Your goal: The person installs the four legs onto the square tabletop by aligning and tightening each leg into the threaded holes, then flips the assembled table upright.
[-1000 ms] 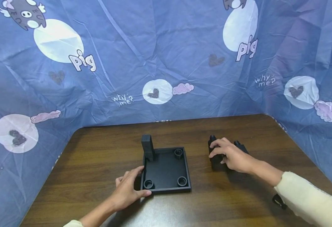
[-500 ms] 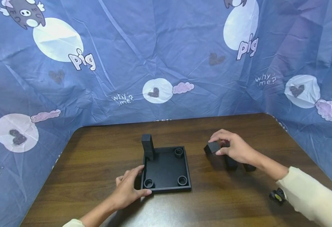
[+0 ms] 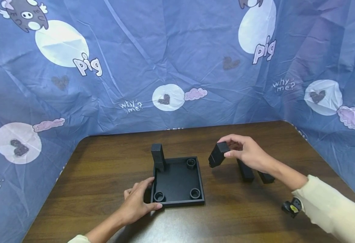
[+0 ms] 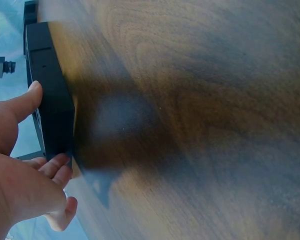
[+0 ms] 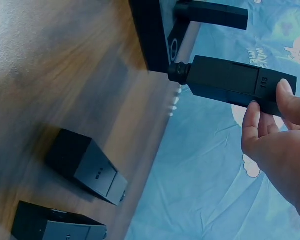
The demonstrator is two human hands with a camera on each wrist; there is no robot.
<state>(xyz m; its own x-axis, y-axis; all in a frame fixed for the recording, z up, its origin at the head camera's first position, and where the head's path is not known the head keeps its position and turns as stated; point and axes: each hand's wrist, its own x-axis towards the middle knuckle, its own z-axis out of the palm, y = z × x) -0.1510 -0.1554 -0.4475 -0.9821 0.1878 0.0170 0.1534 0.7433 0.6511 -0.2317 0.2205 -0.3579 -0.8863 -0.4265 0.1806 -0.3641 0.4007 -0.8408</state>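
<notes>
A shallow square black tabletop with a raised rim lies underside up on the table. One black square leg stands upright in its far left corner; round threaded sockets show in the other corners. My left hand grips its near left corner, thumb on the front side and fingers along the left, also seen in the left wrist view. Right of the tabletop, my right hand holds another black leg by its plain end, raised and tilted, with the threaded end pointing down and left.
Two more black legs lie side by side on the brown wooden table, partly behind the right hand. A small black device hangs at the right wrist. Blue patterned cloth surrounds the table's far edges.
My right hand has picked up one of the lying legs, tilted it threaded end down and moved it left towards the tabletop. The left hand has stayed at its corner.
</notes>
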